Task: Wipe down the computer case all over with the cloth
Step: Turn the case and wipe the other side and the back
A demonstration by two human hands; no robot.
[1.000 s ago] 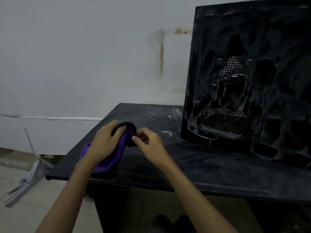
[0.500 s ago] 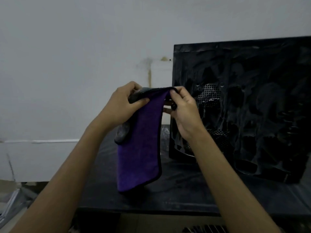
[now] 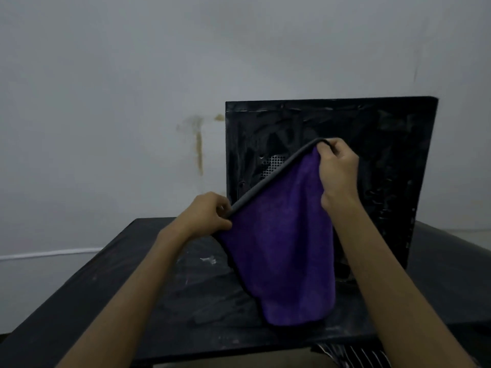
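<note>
Nearest the camera, a bit of striped fabric [image 3: 353, 354] shows at the bottom edge, under the front lip of the dusty black table [image 3: 132, 288]. Both bare forearms reach forward over the tabletop. Between them hangs the purple cloth [image 3: 281, 251], spread open and held above the table, its long axis running downward from a dark grey top hem to a rounded lower end near the table's front. The hem slants, low at the left and high at the right. The left hand [image 3: 210, 213] pinches the lower left corner of the hem, fingers curled in against the thumb, knuckles facing up. The right hand [image 3: 337, 166] is raised higher and further forward, wrist bent, thumb and fingertips pinching the upper right corner. Behind the cloth the black computer case [image 3: 385, 155] stands upright on the table, its broad smeared side panel facing the camera, a perforated vent showing just above the hem. Beyond is a pale wall [image 3: 106, 102] with a brownish vertical stain [image 3: 198, 147] left of the case.
</note>
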